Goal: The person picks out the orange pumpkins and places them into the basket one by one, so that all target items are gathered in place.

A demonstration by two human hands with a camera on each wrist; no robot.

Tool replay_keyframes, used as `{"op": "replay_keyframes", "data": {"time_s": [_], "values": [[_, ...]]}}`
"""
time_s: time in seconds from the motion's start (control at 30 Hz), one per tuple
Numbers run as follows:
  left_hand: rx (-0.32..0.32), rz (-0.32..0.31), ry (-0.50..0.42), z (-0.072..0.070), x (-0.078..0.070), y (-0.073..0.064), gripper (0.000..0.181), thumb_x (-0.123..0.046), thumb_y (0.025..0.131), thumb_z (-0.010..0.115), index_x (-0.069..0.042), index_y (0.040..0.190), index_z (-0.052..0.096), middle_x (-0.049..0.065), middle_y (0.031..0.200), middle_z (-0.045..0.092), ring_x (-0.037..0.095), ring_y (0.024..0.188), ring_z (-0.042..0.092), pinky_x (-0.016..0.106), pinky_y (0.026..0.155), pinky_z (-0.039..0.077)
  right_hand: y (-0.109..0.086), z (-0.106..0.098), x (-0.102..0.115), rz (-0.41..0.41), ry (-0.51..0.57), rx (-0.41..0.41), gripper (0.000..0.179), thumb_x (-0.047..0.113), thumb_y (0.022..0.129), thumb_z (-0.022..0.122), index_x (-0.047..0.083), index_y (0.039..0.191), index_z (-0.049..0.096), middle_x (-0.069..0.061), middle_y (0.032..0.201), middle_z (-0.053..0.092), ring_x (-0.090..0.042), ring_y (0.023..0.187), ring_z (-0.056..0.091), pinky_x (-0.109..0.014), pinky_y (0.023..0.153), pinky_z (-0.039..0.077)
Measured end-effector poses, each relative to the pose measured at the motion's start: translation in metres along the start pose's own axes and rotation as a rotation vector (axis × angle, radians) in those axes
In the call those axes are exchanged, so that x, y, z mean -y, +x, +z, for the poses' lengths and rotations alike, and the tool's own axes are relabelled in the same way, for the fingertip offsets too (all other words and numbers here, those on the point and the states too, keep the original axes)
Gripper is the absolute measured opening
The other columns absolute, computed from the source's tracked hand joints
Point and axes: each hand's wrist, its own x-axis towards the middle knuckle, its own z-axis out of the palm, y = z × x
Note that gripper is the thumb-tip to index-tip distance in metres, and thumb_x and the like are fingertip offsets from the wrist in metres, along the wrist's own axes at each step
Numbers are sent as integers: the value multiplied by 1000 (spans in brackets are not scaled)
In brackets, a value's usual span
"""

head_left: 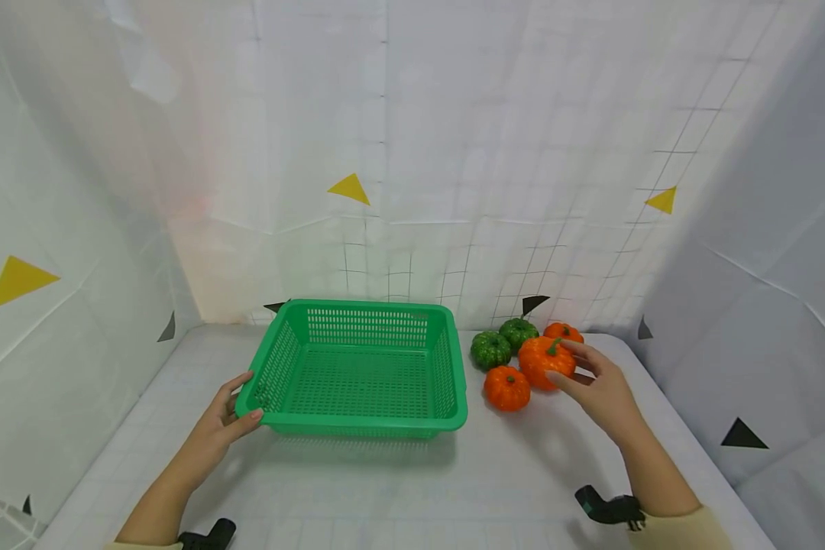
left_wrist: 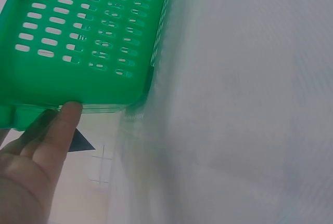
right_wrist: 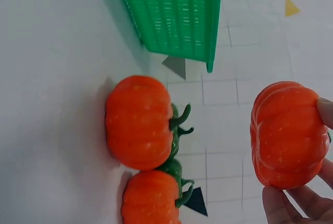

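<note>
A green plastic basket (head_left: 367,422) with slotted walls stands on the table with nothing inside it. My left hand (head_left: 209,435) grips its rim at the left front corner; in the left wrist view, fingers (left_wrist: 61,130) lie against the rim. My right hand (head_left: 606,393) holds an orange pumpkin (head_left: 545,365) with a green stem, thumb on one side and fingers on the other. In the right wrist view this pumpkin (right_wrist: 289,135) is raised off the table. Two other orange pumpkins, one nearer (head_left: 506,389) and one farther back (head_left: 565,332), sit close by.
Two dark green pumpkins (head_left: 491,351) sit between the basket and the orange ones. A white table (head_left: 385,496) lies beneath, with white sheets (head_left: 412,153) hung at the back and both sides. Yellow and black triangles mark the sheets.
</note>
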Motion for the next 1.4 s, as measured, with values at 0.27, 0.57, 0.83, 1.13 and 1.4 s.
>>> {"op": "replay_keyframes", "data": {"time_s": [0.27, 0.57, 0.83, 1.13, 1.4], "values": [[8, 0, -11, -1, 2, 0, 76, -24, 102, 61, -12, 160, 13, 32, 148, 36, 1, 112, 56, 23, 91, 52, 2, 13, 20, -5, 34, 53, 70, 36, 89, 77, 5, 145, 49, -20, 143, 49, -38, 125, 50, -11, 87, 48], [9, 2, -23, -1, 4, 0, 76, -26, 102, 60, -13, 160, 13, 32, 149, 34, 21, 123, 55, 23, 92, 52, 5, 38, 35, -33, 59, 105, 68, 36, 88, 79, 7, 144, 51, -18, 139, 55, -36, 126, 52, -52, 102, 48], [27, 13, -34, -1, 3, -1, 77, -26, 103, 59, -15, 161, 10, 32, 153, 29, 45, 133, 42, 22, 94, 51, 9, 66, 45, -40, 133, 172, 67, 36, 86, 80, 12, 143, 53, -16, 139, 54, -36, 122, 55, -48, 99, 52], [41, 18, -39, -1, 3, -1, 77, -27, 103, 59, -15, 161, 9, 31, 154, 28, 45, 135, 41, 23, 95, 50, 9, 102, 61, -91, 179, 207, 63, 33, 87, 80, 12, 142, 55, -13, 137, 56, -32, 117, 57, -46, 94, 55], [39, 12, -36, -2, 2, -1, 78, -28, 103, 59, -16, 161, 9, 32, 152, 30, 45, 134, 42, 30, 97, 52, 11, 125, 78, -99, 202, 241, 63, 35, 85, 81, 16, 140, 57, -9, 139, 56, -29, 123, 55, -46, 99, 52]]}}
